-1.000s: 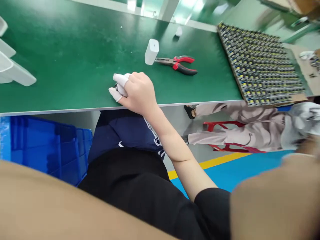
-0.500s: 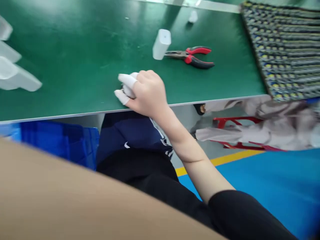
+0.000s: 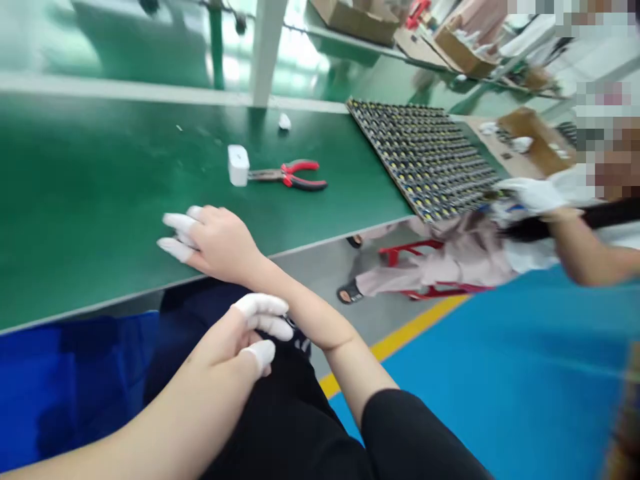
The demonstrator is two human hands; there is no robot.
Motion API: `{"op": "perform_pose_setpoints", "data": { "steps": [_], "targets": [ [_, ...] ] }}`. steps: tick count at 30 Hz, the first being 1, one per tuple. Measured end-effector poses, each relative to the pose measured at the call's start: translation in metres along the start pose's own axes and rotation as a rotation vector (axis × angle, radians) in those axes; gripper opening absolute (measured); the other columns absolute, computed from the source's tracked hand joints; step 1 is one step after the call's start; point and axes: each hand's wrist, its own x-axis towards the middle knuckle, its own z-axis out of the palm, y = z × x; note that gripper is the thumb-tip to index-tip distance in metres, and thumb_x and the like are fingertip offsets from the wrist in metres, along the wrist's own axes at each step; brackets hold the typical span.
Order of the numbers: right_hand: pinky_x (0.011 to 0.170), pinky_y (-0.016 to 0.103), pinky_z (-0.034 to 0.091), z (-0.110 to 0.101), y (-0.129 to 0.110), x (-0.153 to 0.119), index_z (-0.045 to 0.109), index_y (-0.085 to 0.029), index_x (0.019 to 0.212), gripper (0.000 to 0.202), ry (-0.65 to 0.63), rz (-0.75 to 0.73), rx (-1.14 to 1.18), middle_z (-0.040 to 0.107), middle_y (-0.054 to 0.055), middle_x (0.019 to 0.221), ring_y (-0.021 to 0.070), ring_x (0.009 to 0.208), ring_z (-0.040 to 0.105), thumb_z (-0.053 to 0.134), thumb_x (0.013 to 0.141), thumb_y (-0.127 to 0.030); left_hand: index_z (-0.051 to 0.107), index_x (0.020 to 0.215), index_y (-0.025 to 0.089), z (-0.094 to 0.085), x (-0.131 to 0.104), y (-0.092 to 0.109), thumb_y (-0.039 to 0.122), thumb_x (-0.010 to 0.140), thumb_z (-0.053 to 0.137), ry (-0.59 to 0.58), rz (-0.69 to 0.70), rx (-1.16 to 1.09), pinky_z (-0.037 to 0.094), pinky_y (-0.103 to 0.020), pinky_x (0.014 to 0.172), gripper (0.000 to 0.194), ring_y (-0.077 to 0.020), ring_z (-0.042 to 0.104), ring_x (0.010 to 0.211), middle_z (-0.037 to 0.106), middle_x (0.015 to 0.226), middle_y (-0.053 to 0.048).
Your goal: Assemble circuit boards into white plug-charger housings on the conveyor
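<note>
- White piece [image 3: 185,238], mostly hidden by fingers: I had it in my right hand [image 3: 225,243], left of the pliers [image 3: 287,175] and nearer the table's front edge.
- The right hand's thumb and forefinger, both in white finger covers, were closed on it from either side.
- My left hand [image 3: 250,340] hung lower in my view than the pliers, off the table edge and close to the right forearm [image 3: 310,307]. Its fingers were half bent, the thumb loosely apart from them; I saw nothing between them.
- The pliers lay on the green table [image 3: 100,167], handles spread to the right.
- A white block [image 3: 239,165] stood at the pliers' tips; I could not tell whether they touched.
- Beyond the pliers I saw a small white lump [image 3: 285,122].
- Well right of the pliers were rows of small parts [image 3: 425,160], with a co-worker's gloved hand [image 3: 537,195] near their far right corner, blurred.
</note>
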Motion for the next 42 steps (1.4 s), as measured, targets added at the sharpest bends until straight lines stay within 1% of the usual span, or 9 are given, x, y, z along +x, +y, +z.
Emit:
{"op": "perform_pose_setpoints", "data": {
  "steps": [3,6,10,15,21,27,31,36,42],
  "targets": [
    [0.08,0.026,0.043,-0.019,0.015,0.002,0.066,-0.014,0.104,0.037,-0.009,-0.004,0.453,0.067,0.004,0.095,0.0145,0.087,0.059,0.035,0.099,-0.033,0.059,0.116,0.022,-0.05,-0.01,0.008,0.03,0.086,0.051,0.01,0.022,0.067,0.051,-0.032,0.068,0.032,-0.0146,0.058,0.064,0.067,0.095,-0.005],
    [0.069,0.025,0.043,-0.036,0.036,0.011,0.067,-0.016,0.101,0.037,-0.146,0.112,0.685,0.067,0.001,0.084,0.0131,0.07,0.057,0.036,0.096,-0.036,0.057,0.115,0.023,-0.103,-0.018,-0.001,0.037,0.089,0.048,0.354,0.276,0.436,0.051,-0.038,0.08,0.031,-0.0192,0.061,0.076,0.066,0.098,-0.006],
    [0.063,0.026,0.04,-0.051,0.058,0.029,0.066,-0.02,0.107,0.034,-0.238,0.251,0.568,0.065,0.001,0.078,0.0158,0.067,0.057,0.046,0.09,-0.042,0.052,0.127,0.021,-0.164,-0.01,0.0,0.033,0.084,0.056,0.947,0.463,1.309,0.041,-0.051,0.099,0.044,-0.0343,0.05,0.118,0.053,0.129,-0.014],
    [0.059,0.029,0.037,-0.055,0.079,0.056,0.064,-0.021,0.108,0.037,-0.245,0.309,0.424,0.059,0.001,0.062,0.0192,0.063,0.055,0.046,0.088,-0.046,0.058,0.119,0.013,-0.212,0.007,0.021,0.019,0.087,0.047,1.046,0.332,1.788,0.05,-0.05,0.085,0.034,-0.0372,0.054,0.11,0.06,0.112,-0.018],
    [0.072,0.034,0.042,-0.055,0.094,0.073,0.068,-0.022,0.103,0.037,-0.17,0.404,0.559,0.067,0.008,0.093,0.0237,0.082,0.057,0.06,0.078,-0.048,0.058,0.119,0.018,-0.198,0.04,0.016,0.001,0.081,0.036,0.735,0.45,1.673,0.052,-0.044,0.093,0.047,-0.0273,0.058,0.111,0.061,0.116,-0.011],
    [0.053,0.028,0.034,-0.054,0.078,0.085,0.071,-0.014,0.099,0.047,-0.246,0.467,1.422,0.056,0.004,0.07,0.012,0.054,0.036,0.047,0.085,-0.052,0.052,0.125,0.018,-0.151,0.11,0.058,0.005,0.082,0.041,0.348,0.612,1.588,0.058,-0.038,0.083,0.047,-0.0255,0.059,0.109,0.053,0.13,-0.013],
    [0.057,0.029,0.035,-0.049,0.084,0.089,0.072,-0.018,0.101,0.032,-0.054,0.335,1.638,0.054,0.003,0.07,0.0145,0.061,0.039,0.055,0.083,-0.037,0.055,0.121,0.016,-0.143,0.156,0.079,0.016,0.084,0.049,0.404,0.722,1.569,0.056,-0.043,0.084,0.037,-0.0265,0.06,0.1,0.057,0.125,-0.014],
    [0.065,0.029,0.041,-0.049,0.101,0.083,0.068,-0.026,0.114,0.033,-0.046,0.382,1.745,0.06,0.004,0.087,0.015,0.069,0.045,0.053,0.088,-0.037,0.048,0.128,0.021,-0.155,0.172,0.067,0.016,0.083,0.053,0.464,1.004,1.384,0.047,-0.052,0.096,0.045,-0.0289,0.051,0.116,0.05,0.133,-0.014],
    [0.085,0.032,0.045,-0.043,0.106,0.085,0.067,-0.023,0.117,0.034,-0.17,0.423,1.851,0.065,0.008,0.105,0.0164,0.089,0.055,0.055,0.088,-0.037,0.043,0.132,0.023,-0.165,0.172,0.06,0.013,0.085,0.05,0.406,0.723,1.098,0.047,-0.047,0.102,0.048,-0.0255,0.05,0.125,0.043,0.139,-0.015]
  ]
}}
